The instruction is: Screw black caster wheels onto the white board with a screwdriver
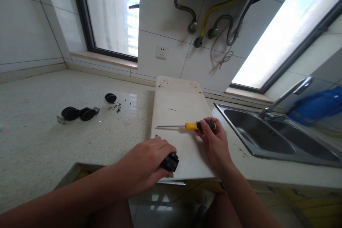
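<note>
A white board (181, 96) with small screw holes near its far corners lies on the countertop in front of me. Over its near left corner, my left hand (152, 156) is closed around a black caster wheel (170, 162). My right hand (213, 139) grips a screwdriver (191, 126) by its yellow and black handle, above the board's right side. The metal shaft points left across the board. Part of the caster is hidden by my fingers.
Black casters (80, 113) and a single caster (110, 97) lie on the speckled countertop (128, 142) at left, with several small screws (118, 108) nearby. At right is a double steel sink (256, 131) with a faucet (285, 96). Hoses (207, 14) hang on the wall behind.
</note>
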`<state>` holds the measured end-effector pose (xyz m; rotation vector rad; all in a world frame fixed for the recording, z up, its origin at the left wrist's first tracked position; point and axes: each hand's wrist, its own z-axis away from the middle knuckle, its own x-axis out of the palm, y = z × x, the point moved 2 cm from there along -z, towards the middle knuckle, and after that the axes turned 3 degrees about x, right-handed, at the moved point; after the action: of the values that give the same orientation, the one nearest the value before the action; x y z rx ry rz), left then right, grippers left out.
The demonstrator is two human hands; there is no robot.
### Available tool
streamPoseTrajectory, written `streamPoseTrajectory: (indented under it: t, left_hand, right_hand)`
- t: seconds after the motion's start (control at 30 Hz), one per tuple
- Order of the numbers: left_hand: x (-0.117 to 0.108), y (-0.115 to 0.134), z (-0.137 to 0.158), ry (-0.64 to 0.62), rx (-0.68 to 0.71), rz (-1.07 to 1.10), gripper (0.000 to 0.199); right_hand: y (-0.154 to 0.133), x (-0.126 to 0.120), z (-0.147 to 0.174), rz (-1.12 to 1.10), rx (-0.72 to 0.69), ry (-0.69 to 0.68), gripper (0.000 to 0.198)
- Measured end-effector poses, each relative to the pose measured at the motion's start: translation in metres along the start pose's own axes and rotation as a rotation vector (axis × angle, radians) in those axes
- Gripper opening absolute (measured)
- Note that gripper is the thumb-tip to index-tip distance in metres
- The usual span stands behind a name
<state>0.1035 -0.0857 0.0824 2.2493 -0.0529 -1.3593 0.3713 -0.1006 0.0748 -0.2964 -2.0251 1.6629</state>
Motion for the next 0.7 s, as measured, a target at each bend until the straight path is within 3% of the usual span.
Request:
streamPoseTrajectory:
  t: [0.53, 0.7]
  left_hand:
    - [0.003, -0.003, 0.0, 0.011, 0.024, 0.103, 0.037]
    - [-0.007, -0.004, -0.005, -0.026, -0.038, 0.104, 0.043]
  right_hand:
    - [0.002, -0.002, 0.001, -0.027, -0.023, 0.026, 0.026]
    - [0.003, -0.003, 0.0, -0.031, -0.026, 0.023, 0.026]
